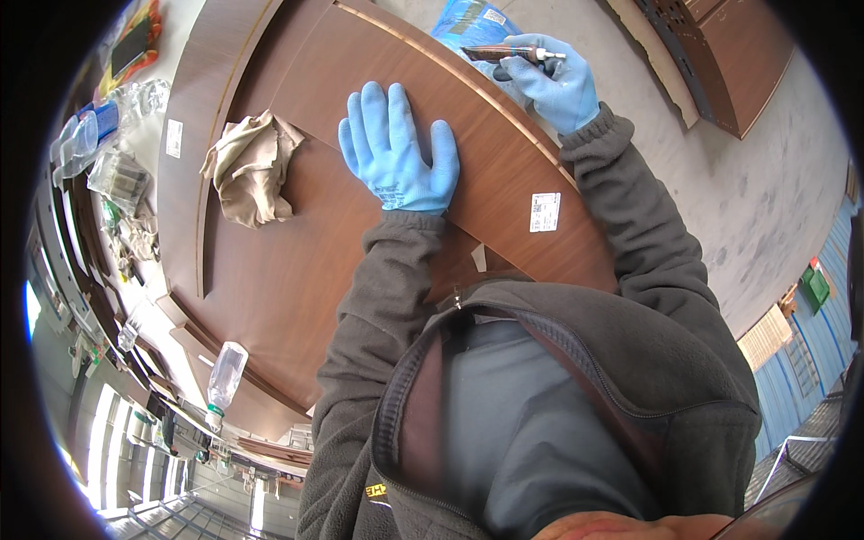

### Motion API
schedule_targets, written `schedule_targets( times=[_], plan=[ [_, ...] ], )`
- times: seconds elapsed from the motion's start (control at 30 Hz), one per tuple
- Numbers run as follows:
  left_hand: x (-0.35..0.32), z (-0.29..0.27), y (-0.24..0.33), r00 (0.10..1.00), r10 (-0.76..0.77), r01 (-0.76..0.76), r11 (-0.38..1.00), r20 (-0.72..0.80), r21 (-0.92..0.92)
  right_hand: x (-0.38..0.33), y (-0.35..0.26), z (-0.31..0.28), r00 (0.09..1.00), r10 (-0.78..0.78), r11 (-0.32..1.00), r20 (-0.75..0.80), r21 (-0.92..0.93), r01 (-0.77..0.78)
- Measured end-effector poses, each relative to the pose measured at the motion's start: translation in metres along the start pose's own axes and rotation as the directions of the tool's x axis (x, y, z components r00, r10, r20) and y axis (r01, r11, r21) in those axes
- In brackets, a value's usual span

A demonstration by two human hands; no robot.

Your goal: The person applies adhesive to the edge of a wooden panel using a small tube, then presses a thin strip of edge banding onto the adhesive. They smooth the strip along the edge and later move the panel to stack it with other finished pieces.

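My left hand (396, 157), in a light blue glove, lies flat with spread fingers on a brown wood-look panel (288, 279). Beyond the panel's far right edge, my right hand (562, 90), gloved the same way, grips a dark brown squeeze tube (490, 53) near its white nozzle. The tube lies roughly level, its flat end pointing left. A crumpled beige cloth (252, 171) rests on the panel to the left of my left hand. Nearer to me, a white printed label (544, 212) is stuck on the panel's right part.
A blue plastic-wrapped bundle (459, 22) sits behind my right hand. At left are clear plastic bags (121, 175) and a clear bottle with a green cap (227, 373). Another brown panel piece with a dark perforated edge (688, 67) stands at the upper right.
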State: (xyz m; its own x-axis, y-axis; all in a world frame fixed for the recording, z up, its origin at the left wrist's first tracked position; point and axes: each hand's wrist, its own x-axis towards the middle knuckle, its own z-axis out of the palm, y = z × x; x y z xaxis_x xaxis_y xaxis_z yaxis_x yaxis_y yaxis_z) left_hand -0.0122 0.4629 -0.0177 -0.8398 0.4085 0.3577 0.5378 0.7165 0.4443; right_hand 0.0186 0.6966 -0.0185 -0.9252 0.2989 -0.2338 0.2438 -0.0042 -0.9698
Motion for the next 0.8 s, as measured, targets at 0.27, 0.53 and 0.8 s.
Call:
schedule_targets(
  times=[0.27, 0.53, 0.8],
  plan=[
    [-0.001, 0.001, 0.001, 0.999, -0.022, 0.022, 1.0, -0.03, -0.011, -0.01, 0.013, -0.021, 0.988, -0.056, 0.991, 0.144, 0.132, 0.037],
    [-0.002, 0.001, 0.001, 0.999, -0.033, 0.033, 0.999, -0.011, -0.008, -0.039, -0.01, -0.068, 0.952, -0.14, 0.969, 0.271, -0.162, 0.188],
    [-0.002, 0.001, 0.0, 1.0, -0.011, 0.011, 1.0, -0.021, -0.001, -0.06, -0.048, -0.024, 0.998, -0.028, 0.995, -0.062, 0.094, 0.033]
  ],
)
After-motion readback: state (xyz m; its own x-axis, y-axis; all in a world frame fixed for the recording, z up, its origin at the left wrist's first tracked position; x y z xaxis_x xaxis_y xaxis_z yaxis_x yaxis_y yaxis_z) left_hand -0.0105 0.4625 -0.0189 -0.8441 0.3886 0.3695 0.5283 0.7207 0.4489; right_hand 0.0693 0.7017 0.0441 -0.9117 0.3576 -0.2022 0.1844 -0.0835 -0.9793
